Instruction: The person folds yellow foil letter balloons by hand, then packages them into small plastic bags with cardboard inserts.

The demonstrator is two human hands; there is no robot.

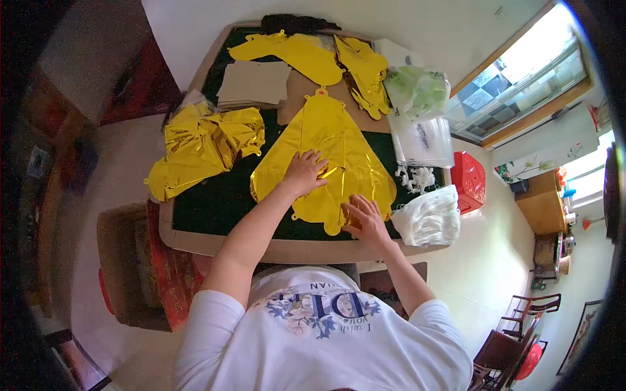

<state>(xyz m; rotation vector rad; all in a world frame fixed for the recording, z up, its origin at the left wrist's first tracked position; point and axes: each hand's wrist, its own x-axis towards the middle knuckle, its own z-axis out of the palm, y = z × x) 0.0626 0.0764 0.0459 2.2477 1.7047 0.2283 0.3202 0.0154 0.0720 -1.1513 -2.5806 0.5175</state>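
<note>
A flat, bell-shaped gold foil balloon (319, 130) lies on the dark green tabletop in front of me, with small tabs along its edge. My left hand (306, 173) rests on its middle, fingers spread over a creased, shiny patch. Near the lower right edge, my right hand (367, 220) touches the foil with bent fingers, thumb apart from them. More gold foil (208, 146) lies crumpled to the left. Further flat gold pieces (303, 57) and a folded one (365, 72) lie at the far side.
A stack of grey-brown cardboard sheets (253, 83) is at the back left. On the right are clear plastic bags (422, 143), a green-and-white bag (417, 91), small white pieces (417, 178) and a white bundle (427, 218). A red stool (468, 182) stands beyond the table's right edge.
</note>
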